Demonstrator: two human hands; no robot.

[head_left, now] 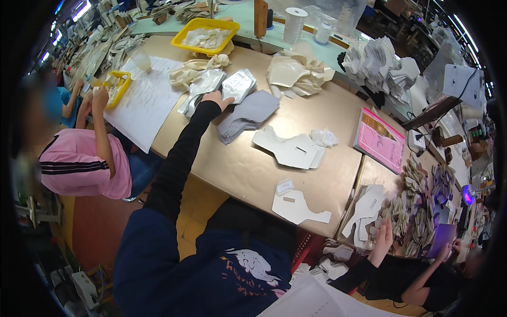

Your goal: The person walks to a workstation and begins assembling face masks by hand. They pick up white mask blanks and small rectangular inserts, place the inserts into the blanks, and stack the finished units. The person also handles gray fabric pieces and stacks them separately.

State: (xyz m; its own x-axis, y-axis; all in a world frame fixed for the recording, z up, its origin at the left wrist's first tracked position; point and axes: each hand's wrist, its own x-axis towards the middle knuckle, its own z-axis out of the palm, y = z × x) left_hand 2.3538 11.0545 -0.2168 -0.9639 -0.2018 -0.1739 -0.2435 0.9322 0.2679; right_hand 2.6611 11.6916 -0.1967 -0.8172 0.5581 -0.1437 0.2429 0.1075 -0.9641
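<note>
My left arm, in a black sleeve, stretches to the far side of the table. My left hand (217, 99) rests at the near edge of a shiny white stack (238, 84) and a pile of pale pieces (203, 89), thumb spread from the partly hidden fingers. Just beside it lies a stack of grey shaped pieces (249, 113). At the right, my right hand (381, 242) is raised with fingers stretched out, close to white cut pieces (365, 211). White slotted templates (296, 150) and another slotted template (297, 206) lie between my hands.
A yellow basket (206, 36) and cream pieces (296, 71) sit at the back. A pink book (379, 140) lies right. Bundled pieces (380, 66) stand beyond. A person in pink (90, 158) works at the left; one in black (428, 285) at the right.
</note>
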